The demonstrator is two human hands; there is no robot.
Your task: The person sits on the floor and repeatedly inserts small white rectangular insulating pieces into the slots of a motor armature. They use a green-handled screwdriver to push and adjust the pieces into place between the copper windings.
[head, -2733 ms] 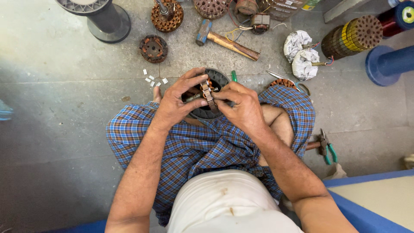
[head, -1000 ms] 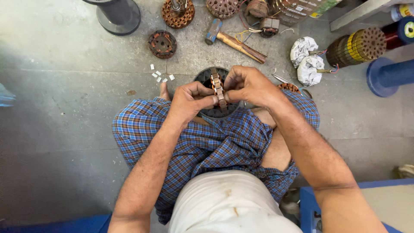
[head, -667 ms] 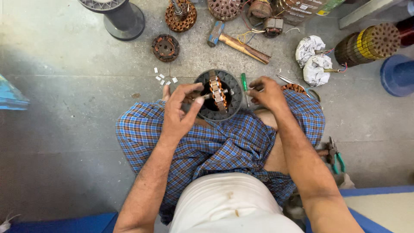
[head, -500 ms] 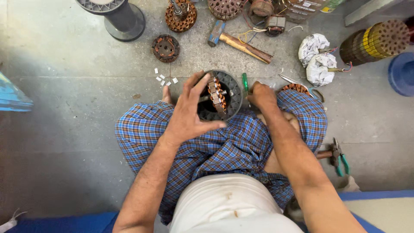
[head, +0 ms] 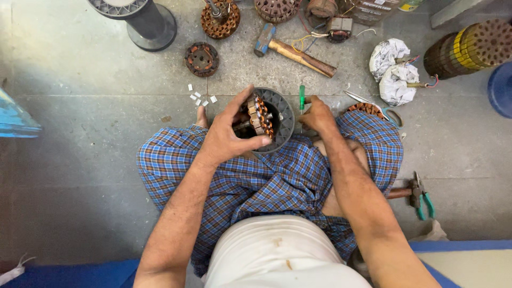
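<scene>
Right hand (head: 319, 113) has left the wound stator (head: 260, 114), now closing on the green screwdriver (head: 301, 98) just beside it; left hand (head: 230, 133) alone is clamping the stator in its dark housing (head: 284, 109) on our lap. We judge a tool change.

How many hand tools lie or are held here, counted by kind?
Hammer: 1
Green-handled screwdriver, at the right hand: 1
Green-handled pliers: 1
Total: 3
</scene>
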